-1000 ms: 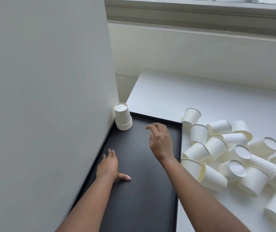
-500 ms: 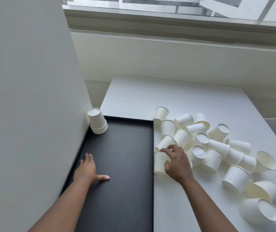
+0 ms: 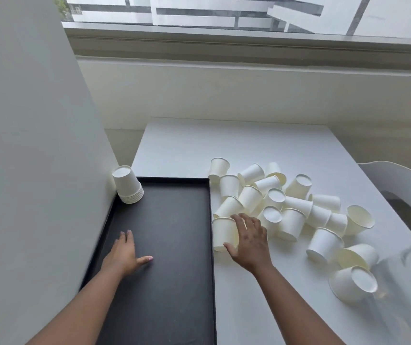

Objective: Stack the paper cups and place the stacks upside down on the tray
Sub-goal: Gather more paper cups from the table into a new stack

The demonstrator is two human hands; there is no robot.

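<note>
A black tray (image 3: 169,245) lies on the white table's left side. One upside-down stack of white paper cups (image 3: 127,185) stands in its far left corner. Right of the tray, several loose paper cups (image 3: 291,210) lie in a heap, most on their sides. My right hand (image 3: 250,241) curls around an upright cup (image 3: 223,234) at the heap's near left edge, just beside the tray's rim. My left hand (image 3: 124,252) rests flat on the tray floor, fingers spread, holding nothing.
A grey wall panel (image 3: 30,158) rises directly left of the tray. The white table (image 3: 236,145) ends at a low wall under a window. A white chair back (image 3: 403,190) stands at the right, and a blurred clear object (image 3: 408,290) fills the near right corner.
My right hand crossed from above the tray to the heap and closed around the upright cup beside the rim. The left hand stayed flat on the tray. My view swung right.
</note>
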